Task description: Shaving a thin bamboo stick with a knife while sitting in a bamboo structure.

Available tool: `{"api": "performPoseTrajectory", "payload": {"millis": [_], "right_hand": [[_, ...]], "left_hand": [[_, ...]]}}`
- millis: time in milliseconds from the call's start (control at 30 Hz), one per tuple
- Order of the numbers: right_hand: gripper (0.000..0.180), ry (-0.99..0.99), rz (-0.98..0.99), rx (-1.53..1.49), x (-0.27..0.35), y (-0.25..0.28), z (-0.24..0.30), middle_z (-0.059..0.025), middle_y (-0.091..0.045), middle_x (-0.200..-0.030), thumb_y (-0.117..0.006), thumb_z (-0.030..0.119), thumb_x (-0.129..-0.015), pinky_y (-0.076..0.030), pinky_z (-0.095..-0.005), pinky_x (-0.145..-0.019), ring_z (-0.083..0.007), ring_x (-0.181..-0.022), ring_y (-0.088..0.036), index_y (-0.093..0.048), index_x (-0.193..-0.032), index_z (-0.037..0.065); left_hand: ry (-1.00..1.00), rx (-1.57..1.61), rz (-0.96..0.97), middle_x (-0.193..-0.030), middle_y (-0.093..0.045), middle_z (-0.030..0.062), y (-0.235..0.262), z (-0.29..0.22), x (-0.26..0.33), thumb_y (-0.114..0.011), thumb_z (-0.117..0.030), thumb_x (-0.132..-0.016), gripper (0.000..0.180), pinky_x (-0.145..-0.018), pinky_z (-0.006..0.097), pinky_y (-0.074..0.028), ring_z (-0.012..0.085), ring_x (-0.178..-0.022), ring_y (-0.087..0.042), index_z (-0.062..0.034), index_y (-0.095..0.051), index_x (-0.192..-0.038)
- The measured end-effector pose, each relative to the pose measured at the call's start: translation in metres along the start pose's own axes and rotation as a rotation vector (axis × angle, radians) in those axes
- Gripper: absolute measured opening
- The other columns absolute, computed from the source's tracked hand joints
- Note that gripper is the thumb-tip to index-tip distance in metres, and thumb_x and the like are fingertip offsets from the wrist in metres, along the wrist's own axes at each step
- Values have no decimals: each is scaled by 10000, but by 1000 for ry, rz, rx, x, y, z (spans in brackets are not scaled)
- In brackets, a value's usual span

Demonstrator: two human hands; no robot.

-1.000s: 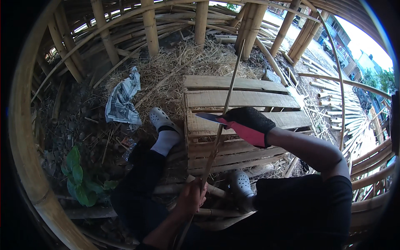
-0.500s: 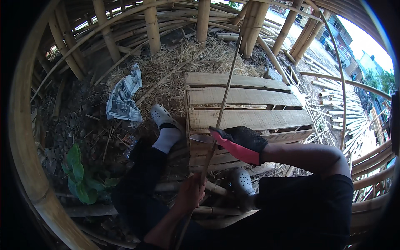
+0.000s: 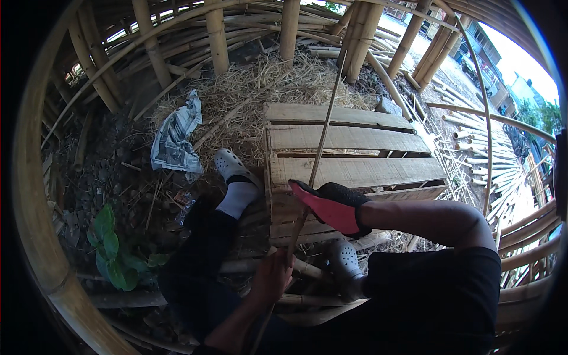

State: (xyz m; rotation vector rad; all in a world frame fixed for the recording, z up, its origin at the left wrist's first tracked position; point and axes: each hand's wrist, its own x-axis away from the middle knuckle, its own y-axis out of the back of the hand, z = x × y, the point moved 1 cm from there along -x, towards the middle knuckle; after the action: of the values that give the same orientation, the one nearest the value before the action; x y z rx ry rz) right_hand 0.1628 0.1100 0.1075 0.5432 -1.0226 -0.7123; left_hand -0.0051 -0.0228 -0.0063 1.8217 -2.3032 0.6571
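Note:
A long, thin bamboo strip slants from my lap up past the wooden crate. My bare left hand is closed around its lower part, above my lap. Farther up, my right hand, in a red and black glove, is closed against the strip at the crate's near edge. A knife blade showed from this glove half a second ago; now the glove hides it. The slatted wooden crate stands just beyond my hands.
Crumpled newspaper lies left of the crate, near straw. A leafy green plant grows at left. My feet in grey clogs flank the crate's near side. Bamboo posts and a curved bamboo pole surround me; cut bamboo lies at right.
My gloved right hand has shifted slightly left and down along the strip and turned, and the knife blade has gone out of sight. My left hand stays nearly in place.

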Motion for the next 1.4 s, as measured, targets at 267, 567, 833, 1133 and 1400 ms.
{"api": "performPoseTrajectory", "payload": {"millis": [267,567,833,1133,1400], "right_hand": [[258,68,189,-327,-6,-21,-18,15,-482,-739,-479,332,-987,-374,-347,-1005,-131,-790,-522,-586,-1104,128],[713,-63,344,-894,-5,-18,-23,66,-336,-479,-393,889,-770,-235,-239,-359,-74,-361,-322,-398,-554,210],[567,234,-24,-22,1,4,-19,-48,-539,-611,-327,585,-999,-492,-349,-573,-186,-563,-588,-643,-1200,160],[417,148,-255,361,21,-7,2,-135,-666,-792,-299,482,-1037,-524,-425,-677,-300,-735,-677,-599,-1293,347],[607,-173,-182,-13,35,-7,-9,-105,-672,-769,-380,661,-944,-502,-370,-730,-258,-730,-661,-695,-1164,192]], "left_hand": [[-33,-127,-8,-619,-443,19,8,8,-1,-489,-200,-1007,174,-412,292,-354,99,-440,-404,-42,-507,-936],[-163,-265,-39,-711,-484,5,4,9,7,-338,-368,-1055,397,-506,285,-414,98,-563,-461,-45,-540,-944],[35,-101,-8,-551,-365,-33,2,5,1,-274,-477,-1052,492,-403,237,-296,64,-423,-339,-89,-491,-841],[23,-70,8,-557,-377,-28,-2,-4,4,-270,-486,-1048,516,-398,271,-302,71,-433,-365,-73,-479,-821],[-391,-682,-231,-664,-589,195,-12,-1,1,-360,-277,-1033,395,-617,473,-456,397,-635,-597,0,-594,-876]]}}
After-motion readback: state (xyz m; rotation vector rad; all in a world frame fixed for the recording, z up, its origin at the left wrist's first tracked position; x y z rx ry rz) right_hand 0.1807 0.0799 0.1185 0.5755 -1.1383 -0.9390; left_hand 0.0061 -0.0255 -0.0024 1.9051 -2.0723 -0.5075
